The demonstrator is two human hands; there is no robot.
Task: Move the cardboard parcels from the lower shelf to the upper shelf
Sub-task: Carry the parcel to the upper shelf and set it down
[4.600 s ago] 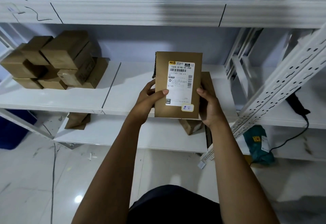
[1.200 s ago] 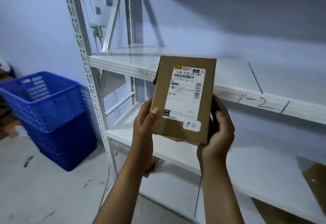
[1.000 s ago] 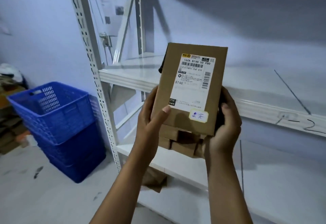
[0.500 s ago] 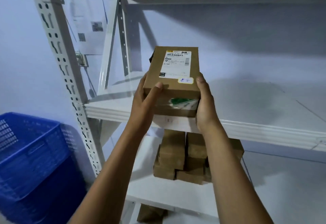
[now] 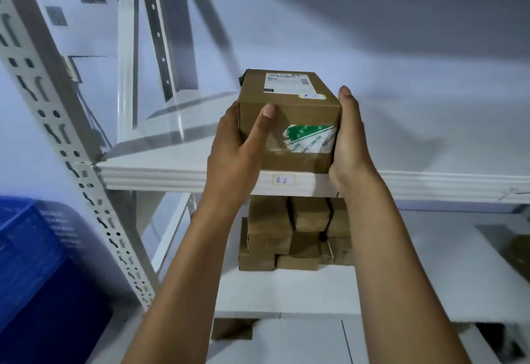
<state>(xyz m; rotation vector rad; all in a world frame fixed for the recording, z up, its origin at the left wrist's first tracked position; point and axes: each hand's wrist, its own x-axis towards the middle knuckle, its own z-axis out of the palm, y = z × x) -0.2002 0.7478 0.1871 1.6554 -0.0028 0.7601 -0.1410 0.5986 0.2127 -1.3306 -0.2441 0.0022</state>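
Print on the parcel's shipping label (image 5: 288, 82) is too blurred to read.

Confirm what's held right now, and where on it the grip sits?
A cardboard parcel, between both hands: left hand on its left side, thumb across the front face; right hand flat against its right side.

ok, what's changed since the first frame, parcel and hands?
The labelled parcel went from being held upright in front of the middle shelf to lying flat, label up, at the front edge of the upper shelf. Left hand and right hand still grip its sides. The parcel stack below is unchanged.
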